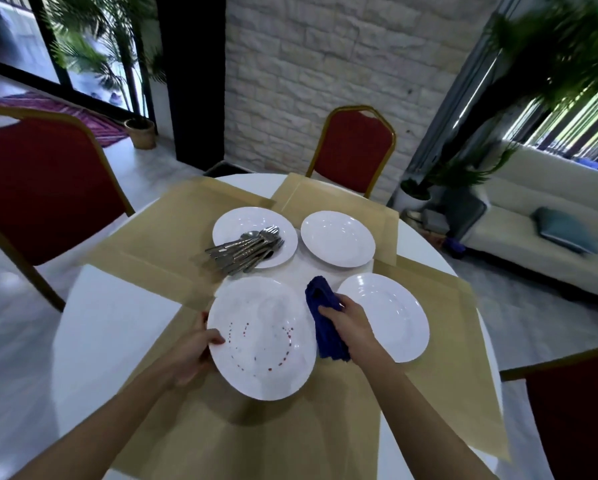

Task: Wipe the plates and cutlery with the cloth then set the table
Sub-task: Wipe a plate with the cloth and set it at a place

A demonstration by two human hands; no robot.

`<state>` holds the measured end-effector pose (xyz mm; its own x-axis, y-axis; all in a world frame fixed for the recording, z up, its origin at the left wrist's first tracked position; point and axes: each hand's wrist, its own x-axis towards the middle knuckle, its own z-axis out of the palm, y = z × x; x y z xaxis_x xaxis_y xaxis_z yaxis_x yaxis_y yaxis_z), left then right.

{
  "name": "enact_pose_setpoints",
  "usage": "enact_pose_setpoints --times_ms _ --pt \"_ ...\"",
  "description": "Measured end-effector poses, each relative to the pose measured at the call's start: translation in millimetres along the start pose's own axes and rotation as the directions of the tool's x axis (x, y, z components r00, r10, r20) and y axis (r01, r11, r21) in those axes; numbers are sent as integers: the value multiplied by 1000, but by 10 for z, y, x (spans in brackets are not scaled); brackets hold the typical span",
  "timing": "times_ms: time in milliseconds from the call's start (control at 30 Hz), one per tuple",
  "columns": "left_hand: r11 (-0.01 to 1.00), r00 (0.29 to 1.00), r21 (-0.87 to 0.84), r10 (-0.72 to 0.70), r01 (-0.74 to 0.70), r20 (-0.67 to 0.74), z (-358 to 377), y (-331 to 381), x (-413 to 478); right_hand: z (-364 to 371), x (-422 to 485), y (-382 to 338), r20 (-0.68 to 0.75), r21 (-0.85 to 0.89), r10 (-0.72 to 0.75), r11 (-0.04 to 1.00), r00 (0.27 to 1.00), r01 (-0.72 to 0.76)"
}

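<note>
Covering a round white table (pixel 93 341) are tan mats (pixel 159 237), with red chairs (pixel 41 188) around it. Behind stand a pale stone wall (pixel 325 64), leafy plants (pixel 550 46), a striped rug (pixel 83 116) and a cream sofa (pixel 532 244) with a grey-blue cushion (pixel 564 230).

Four white plates sit close together. The back-left plate (pixel 235 223) holds a bundle of steel cutlery (pixel 247 249), handles jutting over its near rim. The back-right plate (pixel 338 239) and right plate (pixel 394 313) look glossy.

The spotted plate (pixel 263 337), nearest, carries a ring of small red dots and faint smears. The left hand (pixel 190 355) grips its left rim, thumb on top, and it casts a shadow on the mat below. The right hand (pixel 346 323) clutches a dark blue cloth (pixel 327 323), bunched between the spotted plate and the right plate.
</note>
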<state>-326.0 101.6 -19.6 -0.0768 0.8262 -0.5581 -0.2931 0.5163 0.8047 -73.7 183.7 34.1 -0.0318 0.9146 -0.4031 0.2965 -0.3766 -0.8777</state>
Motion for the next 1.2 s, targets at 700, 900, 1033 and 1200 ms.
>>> enact_pose_setpoints --times_ms 700,900,1033,1200 --pt "945 921 -156 318 -287 226 400 857 -845 4 -388 -554 342 -930 -461 -44 819 364" --pt "923 892 -154 380 -352 244 581 1122 -785 252 -796 -618 567 -713 -524 74 636 697" --pt "912 893 -94 411 -400 185 475 1167 -807 -217 -637 -497 474 -844 -461 4 750 536" --pt "925 880 -13 365 -379 303 753 1099 -887 -24 -562 -793 307 -888 -605 95 735 450"
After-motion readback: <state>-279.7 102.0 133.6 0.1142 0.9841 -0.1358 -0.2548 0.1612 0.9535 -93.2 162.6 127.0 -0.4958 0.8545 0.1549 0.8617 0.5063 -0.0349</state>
